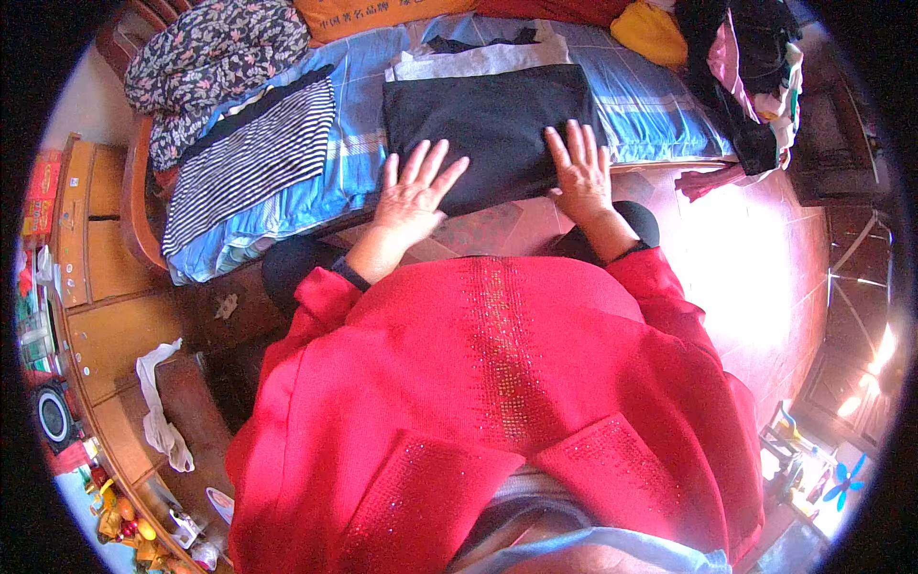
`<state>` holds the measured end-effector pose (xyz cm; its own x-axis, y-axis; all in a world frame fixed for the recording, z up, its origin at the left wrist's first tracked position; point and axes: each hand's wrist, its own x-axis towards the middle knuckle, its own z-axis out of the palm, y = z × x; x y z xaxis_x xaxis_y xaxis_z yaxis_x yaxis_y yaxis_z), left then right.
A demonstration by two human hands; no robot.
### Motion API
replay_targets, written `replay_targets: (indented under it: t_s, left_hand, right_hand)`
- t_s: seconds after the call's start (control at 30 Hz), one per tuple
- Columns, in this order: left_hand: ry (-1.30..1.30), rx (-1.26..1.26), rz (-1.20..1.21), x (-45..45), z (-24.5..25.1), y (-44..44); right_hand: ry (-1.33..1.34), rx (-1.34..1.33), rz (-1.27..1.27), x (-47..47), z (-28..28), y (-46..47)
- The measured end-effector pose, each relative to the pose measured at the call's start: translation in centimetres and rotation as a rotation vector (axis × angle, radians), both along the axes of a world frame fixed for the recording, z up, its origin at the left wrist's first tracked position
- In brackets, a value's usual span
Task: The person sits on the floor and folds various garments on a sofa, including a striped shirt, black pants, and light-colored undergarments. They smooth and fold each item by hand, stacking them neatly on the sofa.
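Note:
A folded black cloth garment (488,107) lies near the front edge of a bench covered with a blue plaid sheet (358,136). My left hand (416,186), fingers spread, rests at its lower left corner. At its right side my right hand (582,168) lies flat, fingertips on the fabric. Neither hand grips anything. Behind the black garment, a light grey cloth (488,57) shows along its far edge, with some dark fabric beyond. To the left a black-and-white striped garment (251,158) is laid flat on the sheet.
A floral bundle (215,57) sits at the far left, an orange cushion (380,18) with writing at the back. Mixed clothes (760,93) hang over the right end. Wooden cabinets (122,330) line the left; a white plastic bag (161,409) lies on a brown surface beside me.

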<state>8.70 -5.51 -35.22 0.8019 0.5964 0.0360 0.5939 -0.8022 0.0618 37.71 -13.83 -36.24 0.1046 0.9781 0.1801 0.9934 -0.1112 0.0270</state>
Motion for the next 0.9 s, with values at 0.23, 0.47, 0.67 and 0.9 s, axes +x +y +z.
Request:
replay_targets:
  t_s: [0.23,0.47,0.67,0.9]
  left_hand:
    - [-0.408,-0.006,0.278,-7.5,-0.8,-0.4]
    - [-0.646,-1.310,0.639,-7.1,-3.5,-1.6]
    - [-0.833,-1.599,0.808,-4.2,-6.1,-0.7]
    - [-0.945,-1.616,0.799,-4.8,-3.2,-2.5]
  right_hand:
    - [0.452,0.010,-0.383,11.0,0.8,-1.7]
    - [0.822,-0.332,0.194,10.3,-2.9,-3.9]
    - [1.513,-0.344,-0.247,7.7,-7.6,-2.7]
    - [1.412,-0.333,0.007,6.5,-6.5,-5.4]
